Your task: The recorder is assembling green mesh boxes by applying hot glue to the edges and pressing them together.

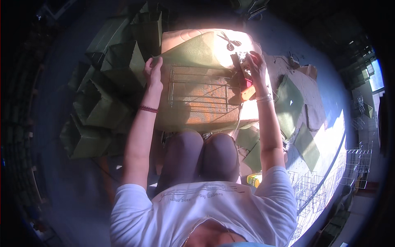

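My left hand [153, 73] is closed at the left edge of the table, pinching the corner of a green felt-like sheet [195, 51]. That sheet spreads across the far half of the tabletop. In front of it a thin wire frame [199, 96] lies flat on a worn, orange-stained surface. At the far right my right hand [256, 68] has its fingers curled together in bright glare; what they hold is washed out. Beneath that hand sits an orange tool [248, 94] with a pinkish-red part, and a cord runs near it. Dark-handled scissors [230, 41] rest beyond, near the far edge.
Several open green box-like bags [123, 61] crowd the floor to the left. Flat green pieces [290, 105] lie right of the table [177, 39]. Wire racks [308, 189] stand at the lower right, and a yellow package [254, 180] is beside my legs.
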`<state>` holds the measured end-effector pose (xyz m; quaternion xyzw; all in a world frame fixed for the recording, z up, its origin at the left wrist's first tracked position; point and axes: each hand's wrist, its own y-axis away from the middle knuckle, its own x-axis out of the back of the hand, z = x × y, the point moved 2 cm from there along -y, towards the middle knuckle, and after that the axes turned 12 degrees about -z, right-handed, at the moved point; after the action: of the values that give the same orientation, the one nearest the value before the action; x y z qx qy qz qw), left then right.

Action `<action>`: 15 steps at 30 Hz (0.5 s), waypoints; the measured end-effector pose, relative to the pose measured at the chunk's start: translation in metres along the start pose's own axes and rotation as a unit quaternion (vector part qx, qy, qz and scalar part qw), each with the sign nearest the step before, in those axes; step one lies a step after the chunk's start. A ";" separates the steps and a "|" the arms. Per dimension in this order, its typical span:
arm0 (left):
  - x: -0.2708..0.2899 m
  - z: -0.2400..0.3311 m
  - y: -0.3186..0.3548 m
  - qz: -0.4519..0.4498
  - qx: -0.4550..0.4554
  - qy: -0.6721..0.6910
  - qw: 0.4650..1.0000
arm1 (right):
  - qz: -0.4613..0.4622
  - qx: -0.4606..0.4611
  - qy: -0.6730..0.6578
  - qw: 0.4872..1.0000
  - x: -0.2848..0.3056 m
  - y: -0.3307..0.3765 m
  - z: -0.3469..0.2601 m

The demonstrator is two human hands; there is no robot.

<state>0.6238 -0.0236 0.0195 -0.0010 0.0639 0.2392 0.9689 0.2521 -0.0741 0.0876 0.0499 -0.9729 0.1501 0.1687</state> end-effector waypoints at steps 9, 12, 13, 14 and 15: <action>0.052 0.014 0.080 -0.203 0.088 0.114 0.968 | -0.136 -0.186 -0.154 0.961 -0.003 0.159 0.011; 0.051 0.024 0.077 -0.200 0.038 0.082 0.976 | -0.145 -0.163 -0.081 0.973 -0.011 0.164 0.004; 0.048 0.031 0.076 -0.191 0.027 0.060 0.979 | -0.119 -0.138 -0.044 0.982 -0.014 0.162 -0.009; 0.046 0.034 0.073 -0.190 0.027 0.061 0.980 | -0.092 -0.112 -0.006 0.989 -0.015 0.160 -0.021; 0.044 0.036 0.068 -0.190 0.011 0.047 0.981 | -0.093 -0.112 -0.005 0.989 -0.014 0.157 -0.019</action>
<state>0.6357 0.0586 0.0519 -0.0139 0.1102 0.0499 0.9926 0.2482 0.0813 0.0569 0.1217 -0.9755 0.0240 0.1814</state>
